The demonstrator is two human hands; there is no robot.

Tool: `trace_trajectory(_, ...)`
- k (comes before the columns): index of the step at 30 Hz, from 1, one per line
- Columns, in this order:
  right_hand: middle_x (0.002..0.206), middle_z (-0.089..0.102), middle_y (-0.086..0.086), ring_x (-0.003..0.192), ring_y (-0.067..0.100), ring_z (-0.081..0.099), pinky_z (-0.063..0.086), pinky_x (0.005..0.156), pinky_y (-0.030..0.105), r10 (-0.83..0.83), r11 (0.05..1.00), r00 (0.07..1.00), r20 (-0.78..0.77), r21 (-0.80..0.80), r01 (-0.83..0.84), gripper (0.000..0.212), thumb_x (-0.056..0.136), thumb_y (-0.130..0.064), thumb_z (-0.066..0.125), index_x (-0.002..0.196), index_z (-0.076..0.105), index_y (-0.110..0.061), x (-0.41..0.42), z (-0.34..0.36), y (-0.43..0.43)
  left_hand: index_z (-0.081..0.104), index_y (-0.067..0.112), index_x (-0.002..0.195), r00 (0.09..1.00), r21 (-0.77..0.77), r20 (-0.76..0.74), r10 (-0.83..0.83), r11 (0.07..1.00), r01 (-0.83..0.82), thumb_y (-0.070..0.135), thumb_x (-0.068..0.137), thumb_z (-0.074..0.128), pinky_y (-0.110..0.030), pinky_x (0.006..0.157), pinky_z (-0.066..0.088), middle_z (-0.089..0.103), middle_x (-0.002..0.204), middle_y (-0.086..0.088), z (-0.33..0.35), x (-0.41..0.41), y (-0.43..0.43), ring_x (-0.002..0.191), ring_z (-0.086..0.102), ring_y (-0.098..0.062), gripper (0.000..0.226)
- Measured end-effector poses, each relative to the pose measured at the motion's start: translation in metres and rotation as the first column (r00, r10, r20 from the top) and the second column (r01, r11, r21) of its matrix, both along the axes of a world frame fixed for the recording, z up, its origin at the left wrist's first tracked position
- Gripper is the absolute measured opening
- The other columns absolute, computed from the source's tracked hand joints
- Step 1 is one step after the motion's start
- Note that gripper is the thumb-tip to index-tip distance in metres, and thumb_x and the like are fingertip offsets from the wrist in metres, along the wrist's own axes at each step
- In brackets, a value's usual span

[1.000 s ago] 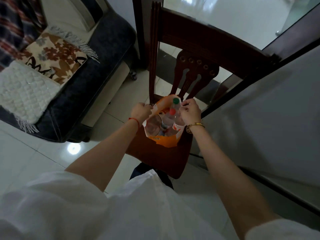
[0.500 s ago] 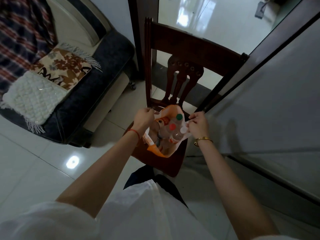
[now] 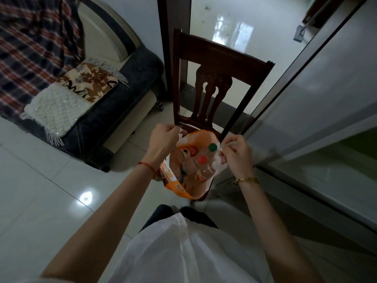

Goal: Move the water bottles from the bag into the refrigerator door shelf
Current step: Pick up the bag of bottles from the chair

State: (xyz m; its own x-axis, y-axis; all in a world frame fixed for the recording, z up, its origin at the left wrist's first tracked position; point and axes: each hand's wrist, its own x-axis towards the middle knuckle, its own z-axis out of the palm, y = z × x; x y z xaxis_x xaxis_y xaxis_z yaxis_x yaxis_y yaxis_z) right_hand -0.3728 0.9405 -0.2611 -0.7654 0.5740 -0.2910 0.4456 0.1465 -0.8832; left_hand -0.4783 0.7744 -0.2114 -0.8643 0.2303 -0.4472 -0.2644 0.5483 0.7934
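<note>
Wooden chair [image 3: 222, 56] carries the orange bag [image 3: 177, 187] on its seat. Water bottles [image 3: 206, 170] stand inside, none out yet. Left hand [image 3: 165, 137] grip: fingers curled, pinching bag's left edge. Right hand [image 3: 234, 154] grip: pinching the pale right edge. To do it well: pull mouth wide & even, then free one hand, take a bottle by the neck under green cap [image 3: 212, 147] or red cap [image 3: 202, 159], lift straight up w/o snagging plastic.

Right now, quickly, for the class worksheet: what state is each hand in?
Left hand: grip closed, pinching the left edge of the bag.
Right hand: grip closed, pinching the right edge of the bag.
</note>
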Motion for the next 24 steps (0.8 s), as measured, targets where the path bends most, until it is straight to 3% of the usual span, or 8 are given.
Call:
trace_trajectory(2,0.074,0.063,0.002,0.057,0.001,0.058,0.048,0.054,0.016,0.003,1.000,1.000,-0.019,-0.007,-0.003,0.009,0.093,-0.009,0.055,0.101,0.055,-0.005,0.015,0.013,-0.008,0.065,0.025,0.075,1.000,0.021,-0.009,0.009,1.000,-0.009,0.018,0.098,0.044,-0.037,0.066,0.048,0.065,0.087,-0.013,0.009,0.013,-0.005,0.070,0.052,-0.025,0.031)
trace_trajectory(7,0.077,0.063,0.007,0.055,0.001,0.058,0.047,0.051,0.016,-0.051,0.998,0.998,-0.043,-0.044,0.049,0.010,0.094,-0.008,0.053,0.104,0.052,-0.010,0.056,0.041,-0.023,0.066,0.020,0.074,1.000,0.058,0.028,0.000,0.998,-0.001,0.014,0.097,0.045,-0.037,0.066,0.043,0.061,0.063,-0.005,0.031,0.043,-0.011,0.061,0.046,-0.026,0.032)
trace_trajectory(15,0.072,0.060,0.011,0.060,0.018,0.054,0.047,0.052,0.019,-0.224,0.969,0.968,-0.111,-0.135,0.209,0.008,0.092,-0.003,0.051,0.099,0.050,-0.008,0.129,0.065,-0.060,0.068,0.019,0.073,0.985,0.121,0.149,-0.090,0.990,0.072,0.006,0.095,0.045,-0.037,0.069,0.040,0.056,0.059,-0.006,0.060,0.093,-0.028,0.053,0.038,-0.015,0.035)
trace_trajectory(20,0.061,0.057,0.010,0.055,0.022,0.049,0.044,0.055,0.026,-0.362,0.927,0.918,-0.163,-0.167,0.336,0.013,0.088,0.003,0.051,0.092,0.050,-0.010,0.186,0.074,-0.082,0.069,-0.001,0.091,0.969,0.200,0.145,-0.202,0.965,0.171,0.006,0.097,0.043,-0.025,0.053,0.035,0.042,0.053,0.000,0.076,0.132,-0.038,0.049,0.035,-0.012,0.027)
trace_trajectory(24,0.067,0.060,0.014,0.058,0.021,0.051,0.046,0.060,0.029,-0.481,0.873,0.861,-0.166,-0.187,0.451,0.015,0.086,0.000,0.054,0.093,0.052,-0.013,0.232,0.078,-0.103,0.066,-0.007,0.106,0.920,0.294,0.188,-0.344,0.914,0.281,0.004,0.098,0.038,-0.015,0.038,0.030,0.036,0.040,0.006,0.090,0.165,-0.039,0.037,0.030,-0.006,0.031)
